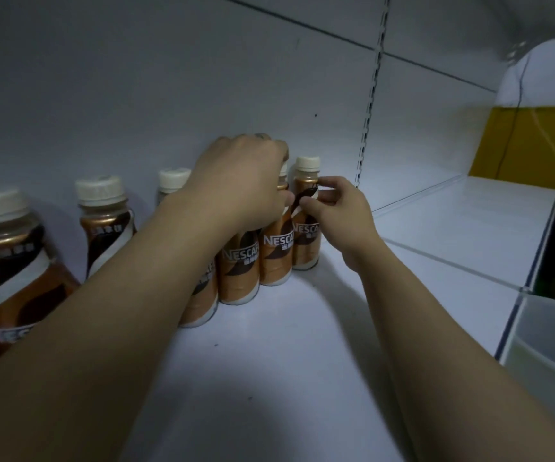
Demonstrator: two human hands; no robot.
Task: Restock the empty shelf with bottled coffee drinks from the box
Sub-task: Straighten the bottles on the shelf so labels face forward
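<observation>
Several brown Nescafe coffee bottles with cream caps stand on the white shelf (269, 345). One row runs back toward the rear panel. My left hand (242, 181) is closed over the top of the second-from-back bottle (276, 255). My right hand (339, 208) pinches the shoulder of the rearmost bottle (306, 228) between thumb and fingers. Two more bottles (106, 221) (9, 261) stand at the left, and a further cap (173, 178) shows behind my left forearm. The box is not in view.
A clear divider (436, 258) separates this bay from the white shelf section (469, 221) on the right. A slotted upright (367, 115) runs up the back panel. A yellow carton (536, 145) sits at far right. A pale bin (549, 345) lies below right.
</observation>
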